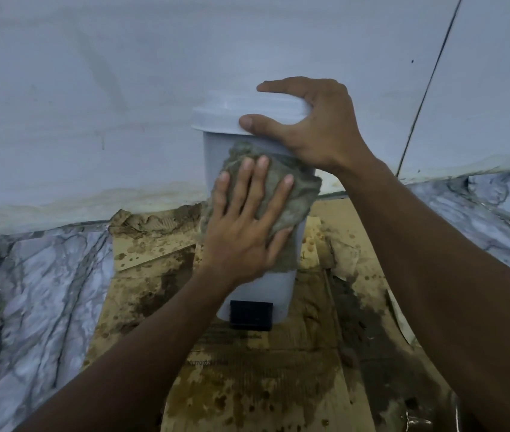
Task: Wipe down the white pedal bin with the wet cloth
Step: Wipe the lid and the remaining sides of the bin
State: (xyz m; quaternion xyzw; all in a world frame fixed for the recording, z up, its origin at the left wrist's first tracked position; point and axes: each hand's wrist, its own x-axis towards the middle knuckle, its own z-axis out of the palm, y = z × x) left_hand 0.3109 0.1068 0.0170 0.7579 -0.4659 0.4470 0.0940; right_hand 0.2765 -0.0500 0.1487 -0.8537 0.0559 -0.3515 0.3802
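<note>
The white pedal bin stands upright on wet cardboard against a pale wall, its black pedal facing me at the bottom. A grey-green wet cloth lies flat on the bin's front. My left hand presses the cloth against the bin with straight, spread fingers. My right hand grips the right side of the lid, thumb on the lid's front rim and fingers curled over the top.
Stained, soggy cardboard covers the floor under and in front of the bin. Marbled grey floor lies left and right of it. The wall rises directly behind the bin, with a dirty seam at its base.
</note>
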